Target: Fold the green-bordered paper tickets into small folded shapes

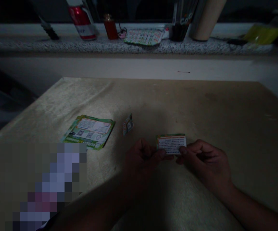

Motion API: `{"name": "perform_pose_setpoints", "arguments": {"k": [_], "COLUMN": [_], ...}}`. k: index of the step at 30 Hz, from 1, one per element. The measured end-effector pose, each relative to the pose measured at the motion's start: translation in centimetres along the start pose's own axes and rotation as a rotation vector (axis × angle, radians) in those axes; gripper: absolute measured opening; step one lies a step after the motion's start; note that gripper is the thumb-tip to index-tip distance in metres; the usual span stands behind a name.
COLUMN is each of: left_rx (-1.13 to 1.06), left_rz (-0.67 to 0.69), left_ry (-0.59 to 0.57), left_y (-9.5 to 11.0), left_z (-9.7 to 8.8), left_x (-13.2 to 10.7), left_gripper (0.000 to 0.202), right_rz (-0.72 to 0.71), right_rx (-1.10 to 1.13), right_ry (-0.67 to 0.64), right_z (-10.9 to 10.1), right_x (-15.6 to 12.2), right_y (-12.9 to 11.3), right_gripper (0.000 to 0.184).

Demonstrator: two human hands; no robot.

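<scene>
Taking the stack of green printed sheets (91,130) as our landmark, we are holding a small printed paper (171,143) well to its right and slightly nearer to us, above the table (201,106). Our left hand (142,157) is pinching the paper's left end between thumb and fingers, while our right hand (207,160) is pinching its right end. A little folded piece (128,124) is sitting just right of the stack. Beyond the stack, a red-and-white can (81,23) is standing on the speckled sill (105,48).
</scene>
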State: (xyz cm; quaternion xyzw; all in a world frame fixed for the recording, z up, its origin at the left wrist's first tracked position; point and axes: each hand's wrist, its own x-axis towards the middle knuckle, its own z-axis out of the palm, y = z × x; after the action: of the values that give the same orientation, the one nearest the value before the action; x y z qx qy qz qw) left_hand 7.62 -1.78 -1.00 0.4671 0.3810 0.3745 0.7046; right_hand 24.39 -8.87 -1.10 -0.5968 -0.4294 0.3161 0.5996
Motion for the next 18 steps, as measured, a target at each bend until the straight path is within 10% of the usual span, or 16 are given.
{"name": "perform_pose_setpoints", "arguments": {"k": [18], "left_rx": [0.189], "left_rz": [0.031], "left_ry": [0.042], "left_y": [0.93], "left_z": [-0.66], "left_x": [0.06], "left_gripper": [0.041], "right_rz": [0.069], "right_rx": [-0.031], "right_ry": [-0.233], "right_z": [-0.77], "right_x": [0.22], "right_y": [-0.21], "right_gripper": [0.028]}}
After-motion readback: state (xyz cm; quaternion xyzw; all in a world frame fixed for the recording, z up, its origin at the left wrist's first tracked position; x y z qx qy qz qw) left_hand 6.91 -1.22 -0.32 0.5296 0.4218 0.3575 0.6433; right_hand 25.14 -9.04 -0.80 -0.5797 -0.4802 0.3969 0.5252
